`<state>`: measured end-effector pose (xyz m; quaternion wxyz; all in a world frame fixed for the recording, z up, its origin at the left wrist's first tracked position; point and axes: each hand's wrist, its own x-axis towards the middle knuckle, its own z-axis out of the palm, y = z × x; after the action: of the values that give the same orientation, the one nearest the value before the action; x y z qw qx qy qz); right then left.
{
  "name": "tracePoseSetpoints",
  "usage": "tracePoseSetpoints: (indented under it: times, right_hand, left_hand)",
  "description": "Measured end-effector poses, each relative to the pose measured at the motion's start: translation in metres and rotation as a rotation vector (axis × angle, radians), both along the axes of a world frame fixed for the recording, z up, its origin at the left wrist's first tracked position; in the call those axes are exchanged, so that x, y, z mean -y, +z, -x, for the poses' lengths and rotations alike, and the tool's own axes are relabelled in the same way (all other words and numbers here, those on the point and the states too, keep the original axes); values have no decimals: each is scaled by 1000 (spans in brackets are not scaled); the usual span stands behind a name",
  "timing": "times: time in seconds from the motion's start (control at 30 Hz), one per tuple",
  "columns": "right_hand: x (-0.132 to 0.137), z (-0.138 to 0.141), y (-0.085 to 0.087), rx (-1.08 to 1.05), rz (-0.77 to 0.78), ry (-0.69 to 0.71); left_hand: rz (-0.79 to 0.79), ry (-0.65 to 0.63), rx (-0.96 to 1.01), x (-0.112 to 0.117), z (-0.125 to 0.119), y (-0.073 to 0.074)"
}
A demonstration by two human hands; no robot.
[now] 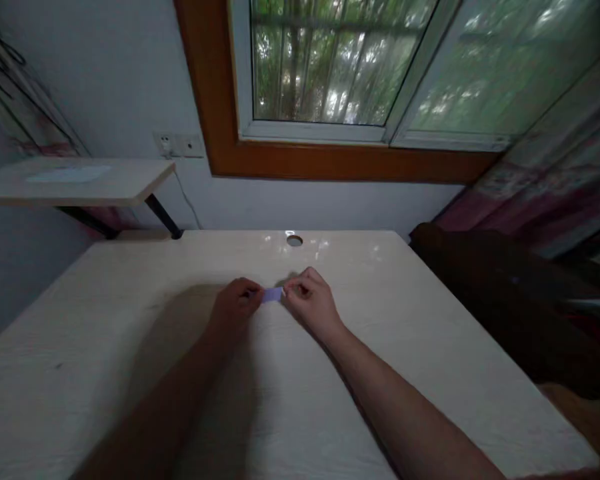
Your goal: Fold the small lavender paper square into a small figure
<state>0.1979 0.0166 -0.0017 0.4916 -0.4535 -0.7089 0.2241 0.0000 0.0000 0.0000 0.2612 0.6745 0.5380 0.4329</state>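
A small pale purple piece of paper [272, 295] is held just above the light wooden desk [130, 320], near its middle. My left hand [236, 305] pinches its left end with closed fingers. My right hand [310, 301] pinches its right end, fingers curled in. Both forearms reach in from the bottom of the view and meet at the paper.
A round cable hole [295, 240] sits near the desk's far edge. A raised side shelf [80, 180] with a pale sheet on it stands at the left, under a wall socket [179, 144]. A window [340, 67] is ahead; a dark chair or furniture [505, 293] is at the right.
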Motion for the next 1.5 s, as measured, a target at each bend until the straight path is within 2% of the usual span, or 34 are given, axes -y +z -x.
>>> tracePoseSetpoints:
  times: [0.07, 0.13, 0.33, 0.57, 0.77, 1.0, 1.13, 1.27, 1.37, 1.5]
  right_hand:
    - [-4, -4, -2, -33, 20, -64]
    - [-5, -6, -2, -58, 39, -64]
    - [0, -2, 0, -37, 63, 219]
    - [2, -2, 0, 3, 40, 295]
    - [2, -2, 0, -20, 49, 239]
    - [-2, -5, -2, -126, 77, 113]
    - [-8, -10, -8, -195, 114, 23]
    - [-10, -11, -10, -208, 126, 19]
    - [-7, -9, -6, -168, 107, 84]
    - [-4, -6, -2, -102, 69, 151]
  left_hand:
    - [14, 26, 40, 0, 1, 1]
    - [25, 37, 70, 0, 1, 1]
    - [42, -11, 93, -1, -2, -1]
    - [47, -74, 37, 0, -3, -1]
    - [67, -70, 30, 1, -3, 1]
    - [119, 8, 96, -1, 0, 4]
    - [99, 65, 172, -7, 8, 2]
    - [76, 123, 206, -10, 11, 0]
    - [49, 88, 236, -9, 7, -1]
    - [43, -58, 197, -6, 2, -3]
